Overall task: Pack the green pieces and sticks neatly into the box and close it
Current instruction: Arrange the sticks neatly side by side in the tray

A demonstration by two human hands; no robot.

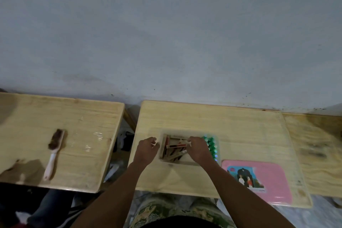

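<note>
A clear plastic box (167, 161) stands on the middle wooden table (240, 127). Inside it lie several wooden sticks (174, 147), some with dark red faces, crossing each other at angles. A row of green pieces (212, 147) fills the box's right side. My right hand (199, 149) is over the box, fingers pinched on a small white piece near the sticks. My left hand (147, 149) hovers just left of the box, pinching another small white piece (153, 144). The image is blurred, so finer detail is unclear.
The box's pink lid (273, 177) with a picture sticker lies flat to the right of the box. A brush (53, 152) with a white handle lies on the left table (83, 116). A gap separates the two tables. A third table (314, 135) adjoins on the right.
</note>
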